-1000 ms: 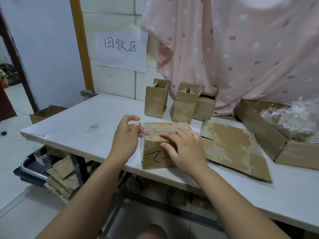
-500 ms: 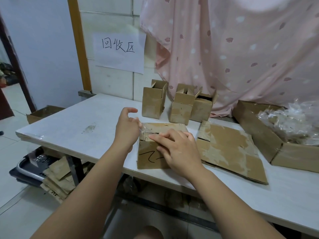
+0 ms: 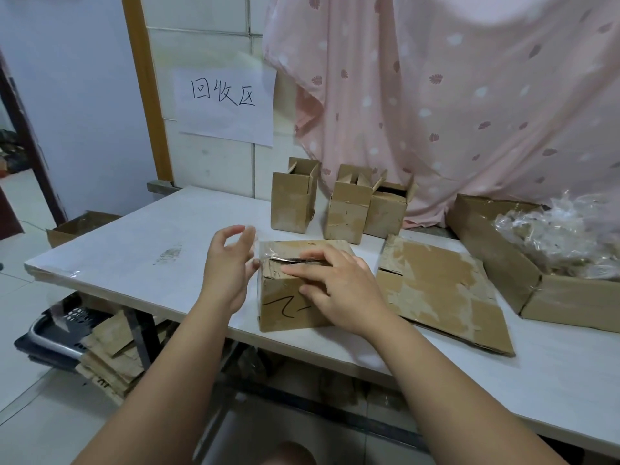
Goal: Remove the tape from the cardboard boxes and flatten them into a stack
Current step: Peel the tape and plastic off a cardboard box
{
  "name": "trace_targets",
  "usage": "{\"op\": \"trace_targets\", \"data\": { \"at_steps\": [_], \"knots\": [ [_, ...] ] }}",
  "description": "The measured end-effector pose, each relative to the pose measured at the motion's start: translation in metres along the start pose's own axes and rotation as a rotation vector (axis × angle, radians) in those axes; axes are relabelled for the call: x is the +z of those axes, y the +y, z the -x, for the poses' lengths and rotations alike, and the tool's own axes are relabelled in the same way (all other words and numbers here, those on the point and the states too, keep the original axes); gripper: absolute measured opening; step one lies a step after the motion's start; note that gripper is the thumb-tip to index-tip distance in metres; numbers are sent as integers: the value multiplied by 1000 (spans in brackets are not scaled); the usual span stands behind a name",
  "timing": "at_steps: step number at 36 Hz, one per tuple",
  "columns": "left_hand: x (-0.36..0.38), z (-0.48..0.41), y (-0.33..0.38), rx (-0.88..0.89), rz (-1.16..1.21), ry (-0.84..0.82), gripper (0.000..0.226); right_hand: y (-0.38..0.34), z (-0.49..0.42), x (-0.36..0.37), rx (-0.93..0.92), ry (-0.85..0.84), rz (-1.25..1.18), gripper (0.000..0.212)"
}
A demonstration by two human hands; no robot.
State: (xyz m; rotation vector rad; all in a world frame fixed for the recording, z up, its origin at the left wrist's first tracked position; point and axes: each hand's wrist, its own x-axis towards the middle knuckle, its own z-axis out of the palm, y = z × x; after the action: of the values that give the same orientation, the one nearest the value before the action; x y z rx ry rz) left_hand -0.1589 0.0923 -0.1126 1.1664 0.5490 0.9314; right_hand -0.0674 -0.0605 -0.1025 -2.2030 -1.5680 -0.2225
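Observation:
A small closed cardboard box (image 3: pixel 285 307) with a black scribble on its front sits near the table's front edge. My right hand (image 3: pixel 342 290) lies flat on its top, fingers straight, pressing down by the slit between the flaps. My left hand (image 3: pixel 228 266) is at the box's top left corner, fingers curled, pulling a strip of clear tape (image 3: pixel 263 253) away from the edge. A flattened piece of cardboard (image 3: pixel 443 290) lies just right of the box.
Three opened small boxes (image 3: pixel 293 203) (image 3: pixel 347 209) (image 3: pixel 385 213) stand at the back by the pink curtain. A large carton (image 3: pixel 496 250) at the right holds crumpled clear tape (image 3: pixel 563 239). Flattened cardboard (image 3: pixel 110 357) lies under the white table (image 3: pixel 134 250).
My left hand went from the box's top left corner outward and up, lifting clear tape off the edge. My right hand slid a little left along the top and keeps pressing.

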Motion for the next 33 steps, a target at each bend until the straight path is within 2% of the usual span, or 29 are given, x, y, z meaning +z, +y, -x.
{"op": "trace_targets", "data": {
  "at_steps": [4, 6, 7, 8, 10, 11, 17, 23, 28, 33],
  "knots": [
    [-20, 19, -22, 92, -31, -128, 56, 0, 0, -1, 1, -10, 6, 40],
    [-29, 28, -37, 58, 32, -153, 79, -1, 0, -1, 0, -18, 26, 42],
    [-32, 32, -43, 49, 42, -148, 81, -2, 0, -1, 1, -27, 50, 43],
    [-34, 36, -46, 50, 20, -138, 70, -3, 0, 0, 2, -40, 85, 44],
    [-33, 42, -49, 102, -92, -93, 29, -4, 1, 1, 3, -52, 146, 48],
    [-31, 43, -49, 121, -136, -64, 20, -5, 2, 2, 5, -50, 163, 51],
    [-13, 42, -40, 147, -155, 55, 13, -6, 4, 5, 7, -53, 239, 66],
    [-7, 32, -45, 79, -128, 121, 11, -6, 3, 6, 4, -44, 252, 68],
    [-4, 32, -46, 221, -428, 127, 16, -5, 3, 6, 11, -44, 246, 65],
    [-7, 28, -44, 342, -629, 172, 15, -7, 3, 7, 27, -5, 188, 58]
  ]
}}
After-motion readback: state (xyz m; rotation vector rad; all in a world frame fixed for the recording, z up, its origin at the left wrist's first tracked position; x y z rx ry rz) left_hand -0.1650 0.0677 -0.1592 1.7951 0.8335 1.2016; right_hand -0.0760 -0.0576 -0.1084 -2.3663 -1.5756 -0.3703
